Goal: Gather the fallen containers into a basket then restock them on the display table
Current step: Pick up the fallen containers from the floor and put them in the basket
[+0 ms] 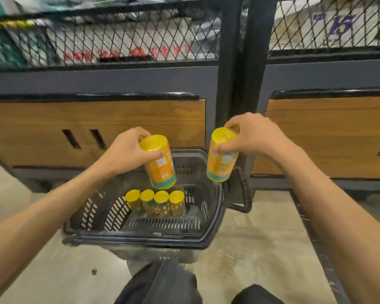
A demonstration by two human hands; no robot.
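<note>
Two at once: grips left container [160, 163] by its top in left hand [127, 154], right container [222, 156] likewise in right hand [250, 137], above basket [140, 240], for joining the row [156, 201] at its 12 o'clock.

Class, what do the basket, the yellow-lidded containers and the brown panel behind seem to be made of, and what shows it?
The basket: probably moulded plastic, matt black; slotted walls, thick rim.
The containers: smooth printed wrap, yellow lids; plastic or card, unclear.
The panel: wood or wood-look laminate, satin; visible grain lines.
</note>
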